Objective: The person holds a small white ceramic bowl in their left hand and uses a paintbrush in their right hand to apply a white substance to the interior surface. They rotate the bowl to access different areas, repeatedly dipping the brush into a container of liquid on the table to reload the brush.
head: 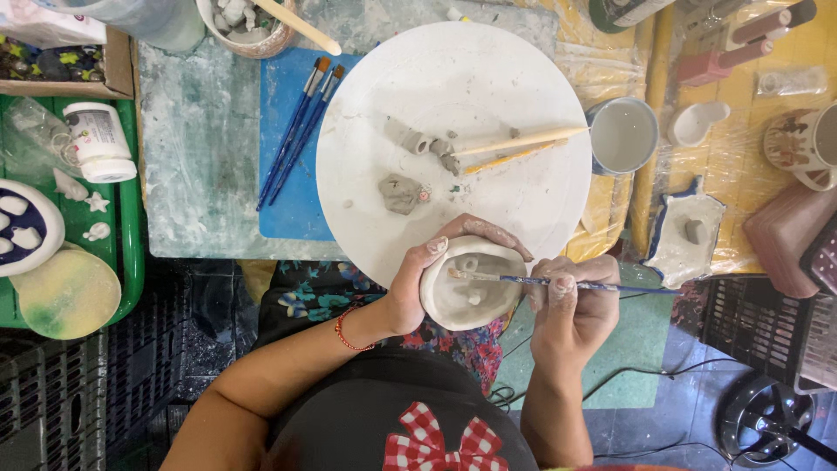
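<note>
From the head camera, the left hand (410, 292) cupped a small pale clay bowl (471, 283) over the lap, its fingers (488, 228) wrapped round the far rim and the thumb on the near side. The right hand (571, 301) pinched a thin blue brush (567, 283), whose tip reached inside the bowl. Just beyond lay a round white board (453, 87) on the table (200, 131).

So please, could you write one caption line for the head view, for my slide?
Left hand cups a small clay bowl while right hand brushes inside it, beside a round white board.
</note>
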